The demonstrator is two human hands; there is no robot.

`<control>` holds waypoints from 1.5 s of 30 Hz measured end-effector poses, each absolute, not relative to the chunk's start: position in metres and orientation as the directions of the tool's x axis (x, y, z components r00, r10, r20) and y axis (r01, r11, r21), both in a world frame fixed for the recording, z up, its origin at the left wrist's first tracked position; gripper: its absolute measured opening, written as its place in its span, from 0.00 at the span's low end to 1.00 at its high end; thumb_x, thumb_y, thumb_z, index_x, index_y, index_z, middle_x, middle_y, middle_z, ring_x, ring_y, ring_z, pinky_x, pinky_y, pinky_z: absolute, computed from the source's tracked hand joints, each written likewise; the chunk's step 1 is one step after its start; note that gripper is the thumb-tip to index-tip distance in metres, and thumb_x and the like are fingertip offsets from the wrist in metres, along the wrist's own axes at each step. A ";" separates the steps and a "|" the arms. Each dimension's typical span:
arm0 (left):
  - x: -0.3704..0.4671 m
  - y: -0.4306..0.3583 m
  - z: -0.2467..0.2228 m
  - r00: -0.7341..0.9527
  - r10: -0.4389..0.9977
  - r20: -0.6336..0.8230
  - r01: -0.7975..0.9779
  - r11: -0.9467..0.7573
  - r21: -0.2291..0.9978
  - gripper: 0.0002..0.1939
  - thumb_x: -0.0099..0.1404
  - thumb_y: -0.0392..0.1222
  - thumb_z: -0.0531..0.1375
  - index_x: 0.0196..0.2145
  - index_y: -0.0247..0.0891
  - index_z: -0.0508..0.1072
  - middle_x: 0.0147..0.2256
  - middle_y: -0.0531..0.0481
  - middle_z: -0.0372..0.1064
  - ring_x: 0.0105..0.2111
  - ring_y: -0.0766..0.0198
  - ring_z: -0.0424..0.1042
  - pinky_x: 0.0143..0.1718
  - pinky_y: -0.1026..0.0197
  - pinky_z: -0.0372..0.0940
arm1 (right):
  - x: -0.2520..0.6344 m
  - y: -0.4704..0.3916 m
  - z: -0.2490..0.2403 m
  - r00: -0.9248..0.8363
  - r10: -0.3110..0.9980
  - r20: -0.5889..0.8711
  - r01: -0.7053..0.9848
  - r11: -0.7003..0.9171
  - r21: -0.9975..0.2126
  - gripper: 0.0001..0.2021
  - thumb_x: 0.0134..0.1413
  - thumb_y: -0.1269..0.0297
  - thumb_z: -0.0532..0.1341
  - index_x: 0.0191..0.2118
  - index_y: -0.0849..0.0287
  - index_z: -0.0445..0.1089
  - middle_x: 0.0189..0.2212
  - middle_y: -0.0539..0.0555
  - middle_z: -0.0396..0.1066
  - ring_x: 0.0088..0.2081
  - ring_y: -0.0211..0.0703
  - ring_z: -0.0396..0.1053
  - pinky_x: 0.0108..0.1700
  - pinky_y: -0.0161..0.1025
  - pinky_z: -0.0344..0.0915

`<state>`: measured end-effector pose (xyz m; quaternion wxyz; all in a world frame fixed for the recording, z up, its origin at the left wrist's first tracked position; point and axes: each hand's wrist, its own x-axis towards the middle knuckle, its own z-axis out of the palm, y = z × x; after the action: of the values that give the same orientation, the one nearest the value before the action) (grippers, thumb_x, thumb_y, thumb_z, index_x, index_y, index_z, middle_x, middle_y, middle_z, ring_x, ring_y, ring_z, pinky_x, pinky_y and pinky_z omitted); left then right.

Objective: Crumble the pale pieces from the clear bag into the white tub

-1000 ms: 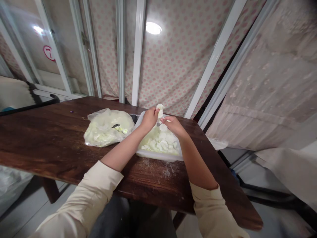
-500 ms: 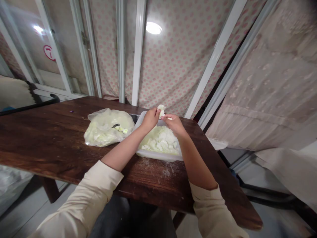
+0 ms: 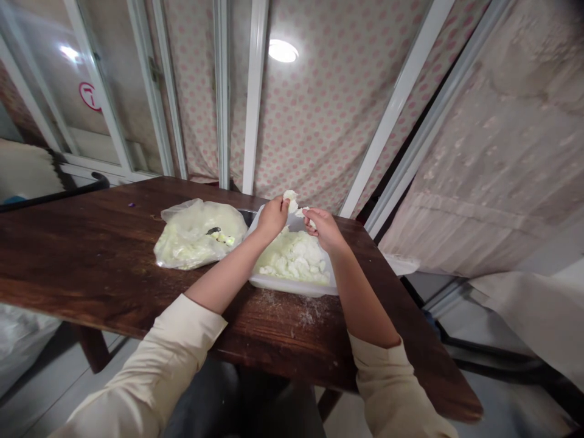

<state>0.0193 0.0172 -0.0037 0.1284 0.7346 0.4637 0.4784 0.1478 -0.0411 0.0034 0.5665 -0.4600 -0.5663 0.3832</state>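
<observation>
Above a white plastic tub (image 3: 292, 285), my left hand (image 3: 274, 218) is closed on a white crumbly lump (image 3: 291, 201), whose ragged top sticks up past the fingers. My right hand (image 3: 323, 228), close by on the right, pinches a smaller white piece (image 3: 301, 212). A small gap seems to separate the two pieces. Heaped in the tub are pale, flaky white lumps (image 3: 298, 255) of the same look; I cannot tell what the material is. Left of the tub lies a clear plastic bag (image 3: 196, 234) with pale yellowish-white stuff inside.
The dark wooden table (image 3: 104, 243) carries a dusting of white crumbs (image 3: 292, 311) in front of the tub. Behind it stand glazed panels with a dotted curtain (image 3: 314, 109). A pale draped cloth (image 3: 533, 322) hangs at the right.
My hands have drawn apart, the left going slightly left. A smaller white piece now shows in my right fingers, separate from the lump in my left.
</observation>
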 end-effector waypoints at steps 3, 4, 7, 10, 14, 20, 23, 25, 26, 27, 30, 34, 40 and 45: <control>0.021 0.018 -0.004 0.126 0.837 0.532 0.432 -0.530 0.730 0.12 0.65 0.40 0.47 0.33 0.33 0.68 0.30 0.44 0.71 0.28 0.63 0.69 0.31 0.62 0.60 | 0.149 -0.039 0.002 0.094 0.954 0.283 0.104 0.273 -0.956 0.12 0.42 0.57 0.58 0.20 0.59 0.59 0.15 0.44 0.50 0.16 0.28 0.44 0.19 0.32 0.37; 0.022 0.017 -0.003 0.153 0.861 0.485 0.356 -0.506 0.786 0.11 0.64 0.38 0.47 0.35 0.33 0.68 0.31 0.45 0.71 0.26 0.65 0.69 0.29 0.63 0.60 | 0.149 -0.038 0.001 0.100 0.955 0.278 0.120 0.266 -0.957 0.11 0.42 0.57 0.57 0.20 0.59 0.60 0.15 0.44 0.50 0.16 0.28 0.43 0.19 0.32 0.37; 0.027 0.015 -0.003 0.268 0.898 0.349 0.086 -0.384 0.919 0.10 0.63 0.36 0.47 0.38 0.34 0.65 0.32 0.47 0.70 0.23 0.70 0.69 0.23 0.68 0.60 | 0.149 -0.033 -0.003 0.128 0.943 0.307 0.220 0.275 -0.936 0.09 0.42 0.59 0.56 0.22 0.59 0.63 0.15 0.44 0.51 0.17 0.29 0.44 0.20 0.32 0.39; 0.029 0.015 -0.003 0.295 0.880 0.372 -0.022 -0.383 0.924 0.08 0.63 0.36 0.47 0.34 0.34 0.65 0.29 0.49 0.69 0.23 0.70 0.69 0.22 0.69 0.60 | 0.149 -0.030 -0.007 0.127 0.912 0.391 0.355 0.326 -0.876 0.08 0.41 0.62 0.55 0.21 0.60 0.65 0.15 0.45 0.53 0.19 0.31 0.47 0.21 0.32 0.43; 0.027 0.016 -0.005 0.300 0.845 0.444 0.138 -0.498 0.856 0.07 0.59 0.33 0.49 0.30 0.34 0.67 0.23 0.52 0.66 0.21 0.69 0.66 0.22 0.67 0.59 | 0.148 -0.031 -0.007 0.064 0.909 0.412 0.435 0.346 -0.831 0.10 0.43 0.61 0.54 0.18 0.60 0.63 0.15 0.45 0.54 0.20 0.32 0.49 0.23 0.32 0.46; 0.025 0.014 -0.004 0.255 0.801 0.542 0.415 -0.597 0.687 0.08 0.58 0.33 0.52 0.28 0.31 0.70 0.27 0.47 0.70 0.28 0.64 0.67 0.33 0.63 0.61 | 0.143 -0.031 -0.008 0.089 0.932 0.350 0.442 0.278 -0.853 0.13 0.45 0.55 0.55 0.23 0.60 0.66 0.15 0.45 0.55 0.19 0.32 0.51 0.23 0.33 0.47; 0.024 0.014 -0.003 0.260 0.793 0.552 0.449 -0.605 0.657 0.09 0.58 0.33 0.52 0.31 0.30 0.72 0.29 0.45 0.72 0.29 0.63 0.67 0.34 0.62 0.60 | 0.146 -0.030 -0.010 0.108 0.936 0.336 0.362 0.277 -0.890 0.13 0.43 0.55 0.56 0.26 0.61 0.67 0.16 0.44 0.53 0.19 0.31 0.49 0.23 0.32 0.48; 0.024 0.016 -0.005 0.245 0.797 0.553 0.463 -0.597 0.655 0.10 0.58 0.33 0.51 0.31 0.30 0.72 0.30 0.44 0.72 0.29 0.63 0.67 0.33 0.62 0.60 | 0.150 -0.028 -0.012 0.150 0.913 0.380 0.375 0.303 -0.876 0.12 0.42 0.55 0.58 0.26 0.61 0.68 0.17 0.45 0.54 0.20 0.30 0.48 0.24 0.32 0.48; 0.023 0.017 -0.006 0.238 0.798 0.554 0.466 -0.594 0.656 0.10 0.58 0.32 0.51 0.31 0.31 0.72 0.30 0.44 0.72 0.29 0.63 0.67 0.33 0.63 0.60 | 0.152 -0.026 -0.013 0.174 0.899 0.402 0.391 0.312 -0.866 0.12 0.41 0.56 0.59 0.26 0.61 0.68 0.17 0.45 0.54 0.20 0.30 0.48 0.24 0.32 0.47; 0.022 0.019 -0.007 0.237 0.797 0.556 0.464 -0.595 0.656 0.10 0.57 0.32 0.51 0.31 0.31 0.72 0.30 0.45 0.72 0.29 0.63 0.67 0.32 0.63 0.59 | 0.155 -0.025 -0.014 0.194 0.887 0.420 0.405 0.317 -0.857 0.12 0.39 0.56 0.60 0.25 0.61 0.68 0.17 0.45 0.55 0.20 0.30 0.49 0.24 0.32 0.47; 0.020 0.023 -0.010 0.249 0.791 0.559 0.446 -0.606 0.659 0.10 0.56 0.32 0.52 0.31 0.33 0.73 0.29 0.47 0.72 0.28 0.64 0.67 0.31 0.65 0.59 | 0.162 -0.021 -0.015 0.243 0.858 0.453 0.444 0.317 -0.838 0.14 0.40 0.52 0.61 0.23 0.60 0.66 0.17 0.45 0.54 0.20 0.31 0.49 0.24 0.32 0.47; 0.020 0.025 -0.010 0.233 0.813 0.534 0.500 -0.571 0.651 0.11 0.61 0.38 0.52 0.30 0.33 0.73 0.29 0.45 0.72 0.29 0.63 0.67 0.32 0.63 0.58 | 0.166 -0.022 -0.012 0.270 0.828 0.491 0.513 0.308 -0.801 0.18 0.44 0.47 0.57 0.21 0.60 0.65 0.16 0.46 0.53 0.20 0.33 0.50 0.24 0.33 0.48; 0.020 0.019 -0.007 0.255 0.805 0.536 0.595 -0.568 0.569 0.18 0.65 0.43 0.47 0.26 0.33 0.71 0.26 0.44 0.70 0.28 0.62 0.66 0.32 0.62 0.58 | 0.165 -0.026 -0.011 0.207 0.810 0.549 0.658 0.300 -0.691 0.21 0.47 0.47 0.56 0.17 0.60 0.63 0.15 0.48 0.54 0.22 0.36 0.55 0.27 0.35 0.50; 0.020 0.019 -0.008 0.303 0.817 0.491 0.567 -0.568 0.596 0.20 0.65 0.46 0.47 0.21 0.35 0.67 0.21 0.47 0.66 0.26 0.62 0.65 0.30 0.62 0.57 | 0.164 -0.023 -0.012 0.303 0.761 0.574 0.626 0.295 -0.722 0.16 0.45 0.49 0.59 0.28 0.59 0.66 0.24 0.52 0.66 0.28 0.40 0.62 0.31 0.35 0.55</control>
<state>0.0201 0.0193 -0.0080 0.1573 0.7916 0.4371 0.3969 0.1641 -0.0230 -0.0118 0.5500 -0.5907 -0.5872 0.0611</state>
